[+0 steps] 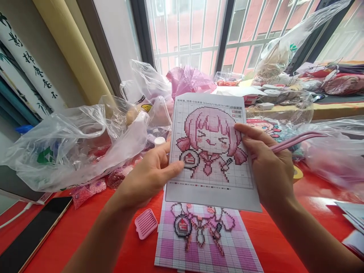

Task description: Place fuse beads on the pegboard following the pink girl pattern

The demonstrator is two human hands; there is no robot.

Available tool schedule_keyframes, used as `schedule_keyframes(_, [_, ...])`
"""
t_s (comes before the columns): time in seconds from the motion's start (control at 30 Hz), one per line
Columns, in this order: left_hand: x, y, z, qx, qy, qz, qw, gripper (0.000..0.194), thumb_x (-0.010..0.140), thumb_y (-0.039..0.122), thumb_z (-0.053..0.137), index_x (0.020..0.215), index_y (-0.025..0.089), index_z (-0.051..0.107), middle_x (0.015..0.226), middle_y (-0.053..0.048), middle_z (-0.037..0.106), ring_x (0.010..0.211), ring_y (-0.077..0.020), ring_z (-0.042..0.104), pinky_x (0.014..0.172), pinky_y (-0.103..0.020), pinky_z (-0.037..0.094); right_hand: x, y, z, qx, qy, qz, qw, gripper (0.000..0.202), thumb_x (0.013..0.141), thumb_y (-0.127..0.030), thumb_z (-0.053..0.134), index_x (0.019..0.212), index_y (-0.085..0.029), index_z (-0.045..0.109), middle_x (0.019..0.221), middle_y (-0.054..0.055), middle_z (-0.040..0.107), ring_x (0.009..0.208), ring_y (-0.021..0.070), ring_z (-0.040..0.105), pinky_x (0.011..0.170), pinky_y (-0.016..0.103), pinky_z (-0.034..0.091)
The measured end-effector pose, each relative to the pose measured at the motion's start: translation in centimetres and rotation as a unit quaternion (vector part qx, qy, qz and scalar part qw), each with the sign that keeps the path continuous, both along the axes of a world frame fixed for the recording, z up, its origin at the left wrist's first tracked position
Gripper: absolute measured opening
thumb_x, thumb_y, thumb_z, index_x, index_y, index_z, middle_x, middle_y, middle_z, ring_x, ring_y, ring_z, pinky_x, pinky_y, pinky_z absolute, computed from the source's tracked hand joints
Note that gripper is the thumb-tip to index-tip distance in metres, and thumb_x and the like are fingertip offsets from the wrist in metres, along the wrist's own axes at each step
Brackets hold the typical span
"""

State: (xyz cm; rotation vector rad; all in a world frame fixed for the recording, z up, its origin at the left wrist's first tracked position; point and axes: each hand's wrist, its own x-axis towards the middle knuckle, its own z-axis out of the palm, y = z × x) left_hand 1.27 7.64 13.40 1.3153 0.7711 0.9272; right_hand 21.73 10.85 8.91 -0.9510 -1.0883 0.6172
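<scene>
Between both hands a printed bead pattern sheet (210, 151) is held up, showing a pink-haired cartoon figure on a grid. My left hand (150, 172) grips its left edge, thumb on the front. At the right edge my right hand (269, 163) pinches the paper, with pink tweezers (298, 140) also tucked in that hand and pointing right. Below the sheet lies a pink-and-white checked pegboard (204, 242), partly covered by the paper from this angle. Beads on it form outlines and a round cake motif. Left of the board sits a small pink ridged tray (146, 223).
A black phone (34, 235) lies on the red table (125, 254) at the left. Plastic bags (71, 144) with bead packets crowd the back left. More bags (335, 151) and a yellow tape roll (297, 173) are at the right. Papers (352, 216) rest at the right edge.
</scene>
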Motion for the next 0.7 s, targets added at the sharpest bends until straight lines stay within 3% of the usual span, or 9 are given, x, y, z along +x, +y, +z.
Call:
schedule_keyframes(0.17, [0.0,-0.2,0.1,0.009,0.019,-0.003,1.0,0.045,0.082,0.019,0.065,0.125,0.016,0.052,0.1,-0.009,0.072,0.086,-0.0201,0.069,0.069,-0.028,0.057,-0.2,-0.4,0.6,-0.046,0.055,-0.003,0.997,0.021,0.075,-0.023,0.058,0.088,-0.028,0.074,0.06,-0.002,0.062,0.048,0.0126,0.05,0.043,0.026,0.039])
schedule_keyframes(0.7, [0.3,-0.5,0.2,0.015,0.022,-0.009,1.0,0.07,0.074,0.006,0.071,0.135,0.023,0.041,0.105,-0.005,0.071,0.089,-0.02,0.07,0.077,-0.028,0.056,-0.4,-0.9,1.1,-0.066,0.025,-0.028,0.997,0.028,0.076,-0.024,0.052,0.095,-0.025,0.072,0.067,0.001,0.065,0.052,0.0136,0.053,0.045,0.026,0.042])
